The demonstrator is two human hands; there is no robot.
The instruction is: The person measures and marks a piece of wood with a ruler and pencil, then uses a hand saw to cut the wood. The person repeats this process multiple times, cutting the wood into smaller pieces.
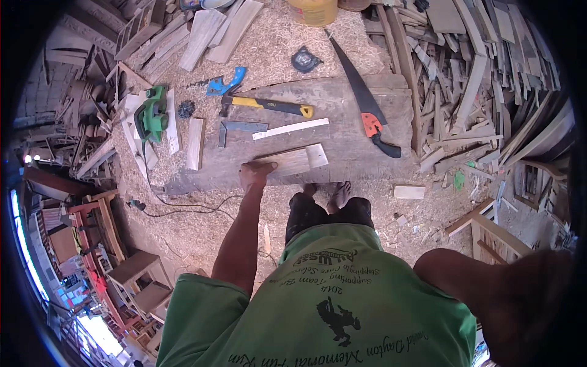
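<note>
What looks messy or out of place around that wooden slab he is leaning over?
Sawdust and shavings cover the ground around the grey wooden slab. Offcuts lie heaped at right. The left hand rests on a pale board.

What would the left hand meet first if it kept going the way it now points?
The left hand already rests on a short board. Straight beyond lies the steel square, then probably the hammer; depth is unclear.
</note>
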